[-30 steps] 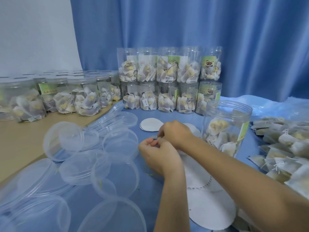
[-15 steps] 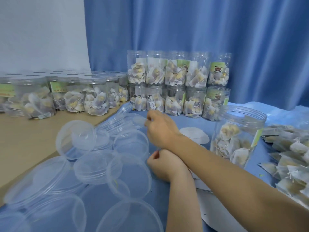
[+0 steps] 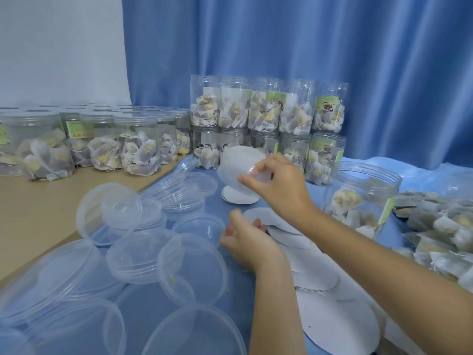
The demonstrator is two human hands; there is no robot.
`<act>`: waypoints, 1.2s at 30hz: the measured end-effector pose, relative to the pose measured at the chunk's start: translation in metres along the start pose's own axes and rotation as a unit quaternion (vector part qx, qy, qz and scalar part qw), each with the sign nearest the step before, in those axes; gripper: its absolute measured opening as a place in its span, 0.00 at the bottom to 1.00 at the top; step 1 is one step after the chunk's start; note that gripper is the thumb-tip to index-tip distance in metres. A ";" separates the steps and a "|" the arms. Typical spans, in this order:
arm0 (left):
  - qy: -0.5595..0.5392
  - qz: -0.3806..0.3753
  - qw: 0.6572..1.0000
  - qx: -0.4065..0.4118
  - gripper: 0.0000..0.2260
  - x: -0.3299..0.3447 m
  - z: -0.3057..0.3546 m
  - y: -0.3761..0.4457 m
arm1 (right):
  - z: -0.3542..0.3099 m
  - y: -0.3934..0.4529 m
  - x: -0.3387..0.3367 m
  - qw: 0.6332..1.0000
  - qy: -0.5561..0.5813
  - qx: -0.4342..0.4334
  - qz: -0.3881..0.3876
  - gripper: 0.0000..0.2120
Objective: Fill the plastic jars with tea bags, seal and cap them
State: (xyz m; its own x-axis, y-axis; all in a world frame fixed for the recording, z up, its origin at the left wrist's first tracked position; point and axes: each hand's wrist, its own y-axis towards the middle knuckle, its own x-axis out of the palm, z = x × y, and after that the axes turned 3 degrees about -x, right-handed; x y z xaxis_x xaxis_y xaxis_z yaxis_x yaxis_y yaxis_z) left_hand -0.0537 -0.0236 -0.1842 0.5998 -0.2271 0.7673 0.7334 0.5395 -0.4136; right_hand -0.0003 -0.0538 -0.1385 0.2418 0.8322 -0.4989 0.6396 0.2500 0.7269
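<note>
1. A blue pleated curtain (image 3: 307, 60) hangs behind the work surface, which is covered by a blue cloth (image 3: 238, 298).
2. Rows of filled clear plastic jars (image 3: 266, 129) stand stacked 2 high against the curtain, each packed with pale tea bags and carrying a green label; more capped jars (image 3: 107, 144) sit on the tan tabletop (image 3: 33, 208) to the left.
3. A scatter of clear round plastic lids (image 3: 143, 252) lies overlapping on the near left.
4. An open clear plastic jar (image 3: 363, 201), partly filled with tea bags, stands uncapped right of the hands, beside a loose heap of tea bags (image 3: 440, 231).
5. White round paper seal discs (image 3: 337, 324) lie overlapping under the forearms.
6. The right hand (image 3: 279, 188) pinches a clear lid with a white liner (image 3: 243, 165), raised and tilted above the cloth.
7. The left hand (image 3: 245, 242) is curled, fingertips together; what it holds, I cannot tell.
</note>
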 end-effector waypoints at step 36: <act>0.040 -0.381 0.924 -0.008 0.28 -0.001 -0.006 -0.015 | 0.004 -0.059 -0.090 0.941 0.228 0.181 -0.170 0.28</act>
State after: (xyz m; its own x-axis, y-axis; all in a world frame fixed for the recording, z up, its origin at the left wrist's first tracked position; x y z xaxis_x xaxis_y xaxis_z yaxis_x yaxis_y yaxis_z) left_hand -0.0635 -0.0364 -0.1821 -0.0707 -0.5958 0.8000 0.9565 0.1871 0.2239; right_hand -0.0571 -0.1456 -0.1387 -0.3071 0.8813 -0.3591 0.8506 0.4235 0.3118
